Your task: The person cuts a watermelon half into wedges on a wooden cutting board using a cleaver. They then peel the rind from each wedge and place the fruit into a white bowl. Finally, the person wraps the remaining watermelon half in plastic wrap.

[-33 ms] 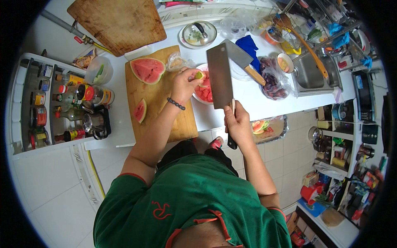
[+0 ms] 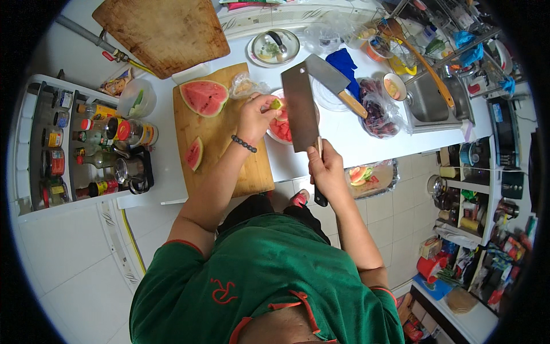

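Much of the bowl (image 2: pixel 274 137) is covered by the left hand (image 2: pixel 255 118) and by the broad blade of a cleaver (image 2: pixel 301 106), so only part of the red chunks (image 2: pixel 281 131) inside can be seen. A small piece of melon (image 2: pixel 276 104) with green rind is pinched between the left thumb and fingers, above the bowl; its far side is hidden by them. The cleaver's handle is gripped in the closed right hand (image 2: pixel 328 170), its middle covered by the fingers and its black end left showing. Part of a plate (image 2: pixel 327 104) is masked by a second knife (image 2: pixel 333 79) with a wooden handle. A tray (image 2: pixel 393 182) of rinds is cut off by the counter edge. A large melon piece (image 2: pixel 204 97) and a small wedge (image 2: pixel 195 153) are laid apart on the cutting board (image 2: pixel 229 172).

Compared with the earlier frame, the cleaver has been shifted slightly leftward with the right hand, while the left hand and melon piece are seen almost unmoved.

Coloured labels are borne by the jars (image 2: pixel 54 162), their print too small to be made out; a red stitched mark (image 2: pixel 223 292) is shown on the green shirt (image 2: pixel 269 258).
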Demonstrator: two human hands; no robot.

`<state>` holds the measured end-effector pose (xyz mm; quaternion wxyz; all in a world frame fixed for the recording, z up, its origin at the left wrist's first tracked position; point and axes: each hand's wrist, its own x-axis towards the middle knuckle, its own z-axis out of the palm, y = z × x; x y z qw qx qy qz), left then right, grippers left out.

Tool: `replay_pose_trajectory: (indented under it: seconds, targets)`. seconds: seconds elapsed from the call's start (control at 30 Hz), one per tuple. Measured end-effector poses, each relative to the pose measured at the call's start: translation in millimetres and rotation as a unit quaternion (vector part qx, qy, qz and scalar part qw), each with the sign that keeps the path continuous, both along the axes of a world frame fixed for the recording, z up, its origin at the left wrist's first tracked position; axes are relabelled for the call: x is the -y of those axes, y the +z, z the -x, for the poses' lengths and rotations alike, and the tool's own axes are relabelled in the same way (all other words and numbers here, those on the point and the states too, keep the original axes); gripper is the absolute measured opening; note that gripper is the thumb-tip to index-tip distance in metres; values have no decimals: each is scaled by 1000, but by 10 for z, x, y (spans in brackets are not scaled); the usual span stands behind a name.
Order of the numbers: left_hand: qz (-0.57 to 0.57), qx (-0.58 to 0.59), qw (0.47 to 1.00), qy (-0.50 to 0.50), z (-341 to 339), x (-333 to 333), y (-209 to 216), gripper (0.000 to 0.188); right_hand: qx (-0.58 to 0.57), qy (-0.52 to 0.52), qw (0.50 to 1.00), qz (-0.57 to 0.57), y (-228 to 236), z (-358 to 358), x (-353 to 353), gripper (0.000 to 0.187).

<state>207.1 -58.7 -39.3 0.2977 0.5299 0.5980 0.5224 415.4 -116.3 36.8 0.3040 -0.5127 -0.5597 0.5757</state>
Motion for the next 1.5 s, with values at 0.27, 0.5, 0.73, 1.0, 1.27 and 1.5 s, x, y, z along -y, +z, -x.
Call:
replay_pose_trajectory:
  seconds: [0.27,0.5,0.73,1.0,1.27,1.5]
  targets:
    - [2,16,1000,18,-72,32,-30,28,188,28,967,-171,-62,92,58,20]
    - [18,15,999,28,-119,52,-5,26,277,66,936,-205,-56,179,42,19]
    - [9,20,1000,20,-162,34,115,24,263,59,944,-190,-317,140,19,20]
    - [-9,49,999,14,-44,107,18,25,71,35,997,4,-349,15,-15,22]
    - [-34,20,998,56,78,128,-117,26,-170,-43,975,136,-257,-171,25,22]
    - [9,224,973,55,131,115,-334,31,-322,-117,891,297,-406,-308,-7,25]
